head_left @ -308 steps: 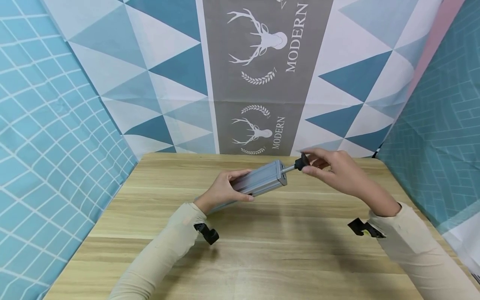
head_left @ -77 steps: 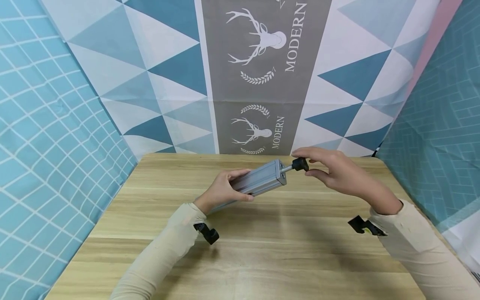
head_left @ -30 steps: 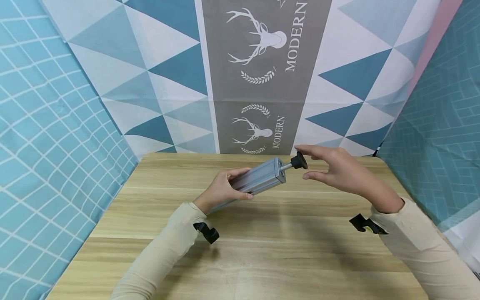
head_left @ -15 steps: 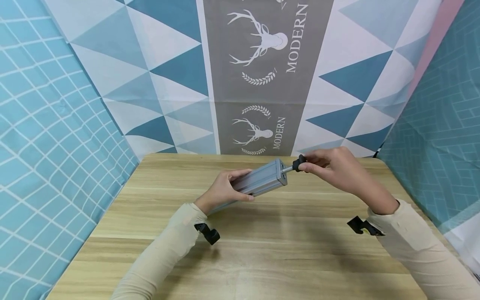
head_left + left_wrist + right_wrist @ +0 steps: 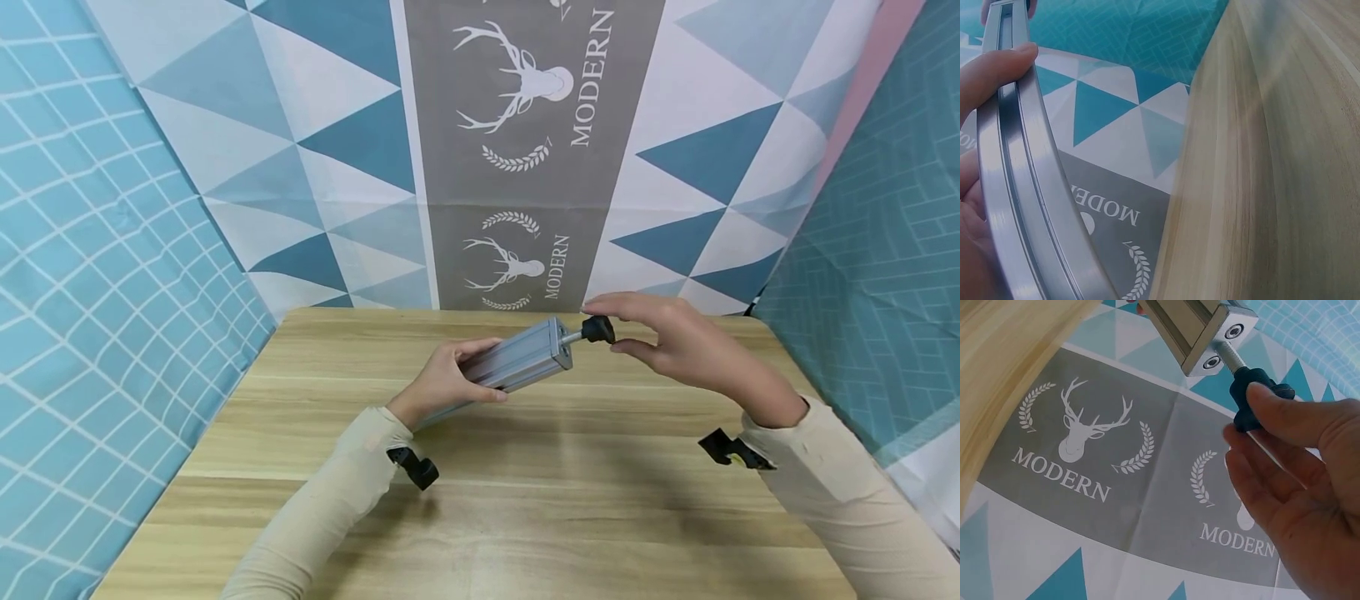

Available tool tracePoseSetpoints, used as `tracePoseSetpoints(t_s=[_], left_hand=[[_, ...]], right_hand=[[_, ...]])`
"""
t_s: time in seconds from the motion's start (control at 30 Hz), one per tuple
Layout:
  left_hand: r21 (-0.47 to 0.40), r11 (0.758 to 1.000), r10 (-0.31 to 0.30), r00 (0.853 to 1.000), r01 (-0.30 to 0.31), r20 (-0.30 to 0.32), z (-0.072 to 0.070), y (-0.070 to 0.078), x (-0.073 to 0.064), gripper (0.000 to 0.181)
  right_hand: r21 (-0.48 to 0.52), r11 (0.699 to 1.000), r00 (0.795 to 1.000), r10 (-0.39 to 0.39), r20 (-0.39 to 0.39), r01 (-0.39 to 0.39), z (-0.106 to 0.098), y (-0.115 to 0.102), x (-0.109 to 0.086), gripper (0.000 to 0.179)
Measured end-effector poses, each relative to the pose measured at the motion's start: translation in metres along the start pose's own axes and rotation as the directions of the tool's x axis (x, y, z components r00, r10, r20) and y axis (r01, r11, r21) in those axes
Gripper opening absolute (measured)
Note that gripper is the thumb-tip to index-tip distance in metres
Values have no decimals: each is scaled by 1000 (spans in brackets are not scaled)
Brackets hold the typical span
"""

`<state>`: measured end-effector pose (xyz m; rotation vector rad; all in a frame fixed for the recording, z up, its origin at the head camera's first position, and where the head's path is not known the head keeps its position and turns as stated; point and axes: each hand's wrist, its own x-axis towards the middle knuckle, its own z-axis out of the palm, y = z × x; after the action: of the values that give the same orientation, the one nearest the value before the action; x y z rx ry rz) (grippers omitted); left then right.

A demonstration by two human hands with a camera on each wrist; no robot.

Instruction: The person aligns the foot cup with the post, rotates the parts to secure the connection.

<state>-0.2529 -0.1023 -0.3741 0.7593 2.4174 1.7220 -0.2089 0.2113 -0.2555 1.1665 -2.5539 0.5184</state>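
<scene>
My left hand (image 5: 448, 379) grips a silver aluminium profile bar (image 5: 517, 358), thumb on its near side and fingers over the far side. The grooved length of the bar (image 5: 1025, 169) fills the left part of the left wrist view. A threaded stud (image 5: 1230, 357) stands out of the bar's end plate (image 5: 1225, 334), between two socket-head screws. On the stud's outer end sits a black star knob (image 5: 597, 328). My right hand (image 5: 675, 342) pinches this knob between thumb and fingers; in the right wrist view the thumb lies across the lobed knob (image 5: 1249, 394).
The bar is held at a slant above a light wooden table (image 5: 480, 517). Behind the table hangs a patterned cloth (image 5: 517, 167) with deer heads. Blue cloth walls (image 5: 97, 250) close in both sides. Black camera mounts (image 5: 412, 468) are strapped to both wrists.
My right hand has turned the knob back and forth, loosening its fingers and gripping again. The knob sits slightly closer to the end plate than ten seconds ago. My left hand has stayed put.
</scene>
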Motion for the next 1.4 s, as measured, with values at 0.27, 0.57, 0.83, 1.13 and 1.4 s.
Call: tracePoseSetpoints(t_s=[0.27,0.57,0.83,1.13,1.4], left_hand=[[3,1000,-7,1000,7,14,0,2,-2,75],[-6,1000,-3,1000,3,0,0,-2,1,74],[5,1000,5,1000,-5,-1,0,-1,0,74],[-11,1000,-8,1000,8,6,2,1,0,76],[-16,999,-39,999,39,8,3,1,1,75]], right_hand=[[1,976,975,216,56,-216,3,-6,2,38],[26,985,984,166,63,-168,-2,-3,-2,65],[52,999,1000,-14,24,13,-4,-2,1,67],[57,969,970,242,10,-242,3,-3,3,26],[99,964,969,242,45,-245,5,5,-2,50]])
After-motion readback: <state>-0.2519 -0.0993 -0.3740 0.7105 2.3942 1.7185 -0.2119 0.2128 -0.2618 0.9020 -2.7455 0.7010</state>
